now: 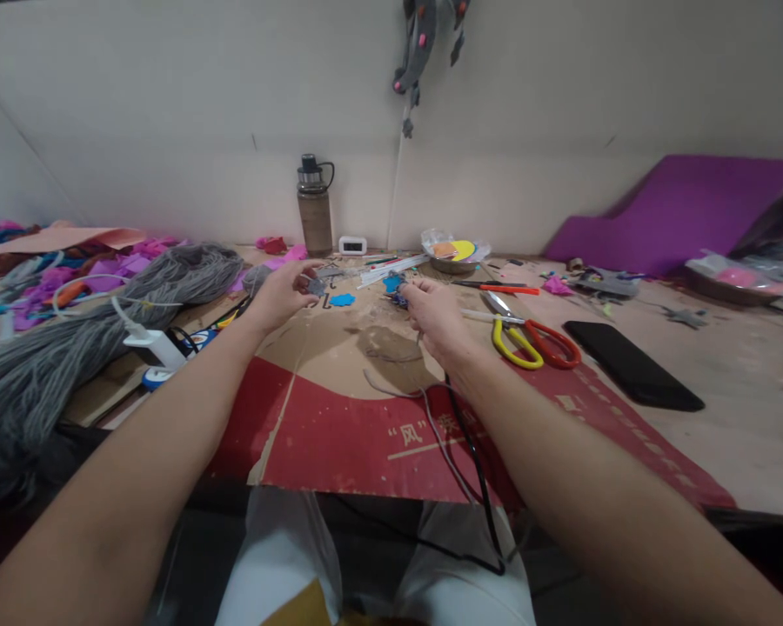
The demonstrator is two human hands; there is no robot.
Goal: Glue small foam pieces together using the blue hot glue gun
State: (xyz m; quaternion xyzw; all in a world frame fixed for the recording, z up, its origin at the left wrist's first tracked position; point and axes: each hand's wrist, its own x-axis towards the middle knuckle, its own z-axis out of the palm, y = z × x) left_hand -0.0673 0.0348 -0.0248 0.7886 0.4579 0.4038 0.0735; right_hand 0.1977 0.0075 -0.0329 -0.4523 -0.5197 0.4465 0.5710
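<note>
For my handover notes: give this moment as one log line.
left hand: touching grey piece; right hand: pinching blue piece; blue cutout: on cardboard; scissors: beside phone

Both bare forearms point(163, 426) stretched forward, left hand point(291, 291) loosely curled, right hand point(431, 311) pinching.

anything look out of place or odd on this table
Yes, two things. The gray yarn at the left spills over the front edge of the table, so it might slide off. A black cord droops over the front edge of the red cardboard, where it could snag.
</note>
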